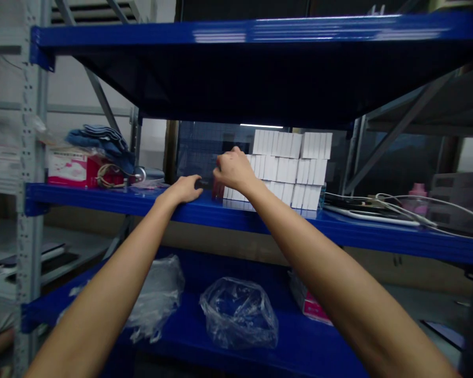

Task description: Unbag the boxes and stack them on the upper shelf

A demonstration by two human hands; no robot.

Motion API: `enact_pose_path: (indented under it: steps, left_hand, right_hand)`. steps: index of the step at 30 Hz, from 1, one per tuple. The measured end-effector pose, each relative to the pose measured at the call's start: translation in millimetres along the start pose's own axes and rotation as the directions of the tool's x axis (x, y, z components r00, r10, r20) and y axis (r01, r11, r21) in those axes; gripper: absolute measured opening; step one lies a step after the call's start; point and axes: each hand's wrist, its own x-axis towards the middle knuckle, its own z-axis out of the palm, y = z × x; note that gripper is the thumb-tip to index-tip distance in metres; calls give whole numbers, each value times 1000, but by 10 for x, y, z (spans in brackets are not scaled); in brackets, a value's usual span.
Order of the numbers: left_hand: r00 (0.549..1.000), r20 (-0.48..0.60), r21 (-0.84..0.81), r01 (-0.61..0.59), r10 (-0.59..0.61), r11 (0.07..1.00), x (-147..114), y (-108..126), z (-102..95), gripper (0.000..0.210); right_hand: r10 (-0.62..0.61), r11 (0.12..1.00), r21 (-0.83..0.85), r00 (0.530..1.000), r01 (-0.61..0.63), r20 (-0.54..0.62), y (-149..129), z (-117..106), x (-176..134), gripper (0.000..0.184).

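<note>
Several small white boxes [287, 170] are stacked in rows on the middle blue shelf [205, 207]. My right hand [234, 169] is at the left end of this stack, in front of the upper rows, with its fingers curled inward. Whatever those fingers hold, if anything, is hidden. Just below them stands a dim reddish item [217, 189], too blurred to name, beside the lowest boxes. To the left, my left hand [187, 189] rests at the shelf's front edge, thumb and fingers apart, with nothing between them.
A pink-and-white box [73, 169] with folded blue cloth [100, 139] sits left on the shelf. A flat white-edged device [372, 214], cables and a pink bottle [418, 197] lie right. Clear plastic bags [240, 315] occupy the lower shelf; another blue shelf [236, 34] hangs overhead.
</note>
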Motion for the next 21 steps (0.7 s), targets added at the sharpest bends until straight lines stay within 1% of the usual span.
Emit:
enact_pose_path:
  steps: [1,3,5,7,9,12,14,18,21]
  left_hand:
    - [998,56,20,-9,8,1000,-2,0,15,62]
    - [993,114,42,-36,31,998,-14,35,12,63]
    - [988,151,55,-41,32,998,-23,75,-12,62]
    - [986,165,62,-33,22,998,-25,97,-33,62]
    - [985,171,66,-25,14,997,-26,102,-44,61]
    - [982,189,64,-26,14,998,-31,100,-49,59]
    - [978,205,56,-42,30,998,-37,99,-49,56]
    - [975,212,3,-62,60,998,-35,79,-29,51]
    - [980,197,-28,-21,26,999,-21,41,5,58]
  right_hand:
    - [-49,995,-88,998,52,36,11,107,96,29]
    - [-107,968,-209,982,140,158,4,290,206,35]
    - [-80,951,-265,954,160,289,-31,421,232,41]
    - [-34,946,-292,936,143,350,-73,497,216,42]
    - [-36,947,-290,944,137,327,-103,526,195,40]
    - [-80,959,-247,969,139,235,-115,514,187,37]
    - [-96,969,-205,976,136,196,-107,493,196,35]
    - [-80,990,-98,981,98,178,-114,451,189,32]
    - [-75,997,5,985,75,158,-163,412,138,28]
